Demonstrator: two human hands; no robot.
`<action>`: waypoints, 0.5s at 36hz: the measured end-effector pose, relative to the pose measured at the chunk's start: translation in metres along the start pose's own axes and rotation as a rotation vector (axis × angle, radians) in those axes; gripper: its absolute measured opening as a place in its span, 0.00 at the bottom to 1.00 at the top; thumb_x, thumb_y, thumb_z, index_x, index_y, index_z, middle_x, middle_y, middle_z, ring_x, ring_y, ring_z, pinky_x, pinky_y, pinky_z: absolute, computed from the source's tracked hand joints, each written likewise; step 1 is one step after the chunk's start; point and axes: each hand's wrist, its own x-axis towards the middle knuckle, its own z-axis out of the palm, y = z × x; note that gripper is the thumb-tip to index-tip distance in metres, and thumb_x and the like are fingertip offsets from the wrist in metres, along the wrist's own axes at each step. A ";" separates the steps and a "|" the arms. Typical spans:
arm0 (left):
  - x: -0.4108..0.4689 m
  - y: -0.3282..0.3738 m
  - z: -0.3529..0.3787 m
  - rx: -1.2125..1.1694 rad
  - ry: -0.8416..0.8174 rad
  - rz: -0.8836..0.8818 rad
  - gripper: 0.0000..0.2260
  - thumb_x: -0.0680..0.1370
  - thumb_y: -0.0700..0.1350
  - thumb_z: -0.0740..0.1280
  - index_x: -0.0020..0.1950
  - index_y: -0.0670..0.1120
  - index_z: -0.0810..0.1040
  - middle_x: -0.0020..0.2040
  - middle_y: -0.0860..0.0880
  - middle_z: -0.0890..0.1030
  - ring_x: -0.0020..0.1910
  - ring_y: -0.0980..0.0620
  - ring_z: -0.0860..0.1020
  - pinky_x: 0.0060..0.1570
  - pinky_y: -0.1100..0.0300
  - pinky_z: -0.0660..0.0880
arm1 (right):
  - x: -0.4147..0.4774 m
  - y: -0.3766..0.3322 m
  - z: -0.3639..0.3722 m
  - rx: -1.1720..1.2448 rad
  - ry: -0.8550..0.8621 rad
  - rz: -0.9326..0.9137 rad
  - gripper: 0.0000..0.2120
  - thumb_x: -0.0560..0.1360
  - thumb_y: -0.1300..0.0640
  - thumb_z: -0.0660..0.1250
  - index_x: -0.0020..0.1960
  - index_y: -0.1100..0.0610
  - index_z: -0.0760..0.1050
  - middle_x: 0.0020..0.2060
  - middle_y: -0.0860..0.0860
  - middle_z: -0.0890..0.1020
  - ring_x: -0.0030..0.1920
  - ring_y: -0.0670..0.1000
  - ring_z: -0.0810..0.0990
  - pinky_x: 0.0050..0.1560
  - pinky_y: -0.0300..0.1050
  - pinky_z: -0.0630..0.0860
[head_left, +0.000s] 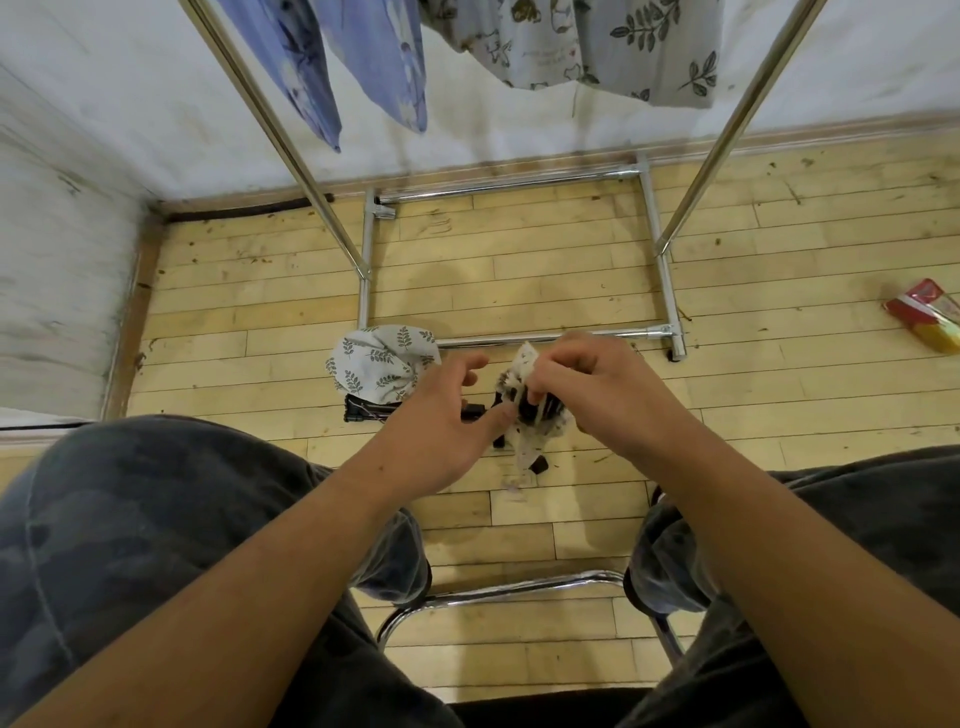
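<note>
Head view: the person sits with both forearms reaching forward above the wooden floor (571, 270). The right hand (587, 384) is closed, its fingertips pinching a small spotted white cloth (525, 364) together with a black clip (530, 410) that sits on the cloth. The cloth is held in the air between the knees, and its lower end hangs down below the fingers. The left hand (441, 415) is loosely curved with its fingers apart and encloses nothing. Its thumb tip lies against the left edge of the cloth beside the clip. A bundled leaf-print cloth (382, 364) lies on the floor to the left of the hands, resting on further black clips (363, 410). The chrome base of a garment rack (519, 340) stands just beyond the hands. A blue fabric (363, 57) and a grey leaf-print fabric (597, 47) hang from the rack above. A red and yellow packet (930, 322) lies on the floor at the far right. A chrome chair frame (498, 592) is visible between the legs.
</note>
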 end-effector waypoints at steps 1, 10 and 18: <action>0.001 -0.001 0.000 -0.009 -0.006 -0.019 0.32 0.78 0.66 0.66 0.79 0.59 0.60 0.74 0.54 0.69 0.65 0.57 0.75 0.64 0.55 0.76 | 0.000 0.000 0.000 0.004 -0.003 0.004 0.12 0.76 0.55 0.69 0.34 0.55 0.81 0.44 0.44 0.80 0.33 0.35 0.75 0.30 0.30 0.70; 0.002 0.001 0.003 -0.011 -0.012 -0.055 0.38 0.75 0.72 0.62 0.80 0.57 0.57 0.75 0.51 0.69 0.66 0.53 0.76 0.64 0.51 0.77 | -0.006 -0.011 -0.001 0.123 -0.115 0.021 0.10 0.79 0.63 0.65 0.42 0.67 0.79 0.24 0.43 0.74 0.23 0.40 0.69 0.26 0.29 0.65; 0.009 -0.008 0.007 -0.013 -0.014 -0.035 0.36 0.74 0.77 0.61 0.77 0.60 0.61 0.73 0.53 0.72 0.64 0.54 0.78 0.62 0.48 0.79 | -0.002 -0.011 0.000 0.091 -0.179 0.102 0.11 0.81 0.57 0.67 0.51 0.65 0.83 0.23 0.43 0.72 0.22 0.40 0.67 0.24 0.32 0.64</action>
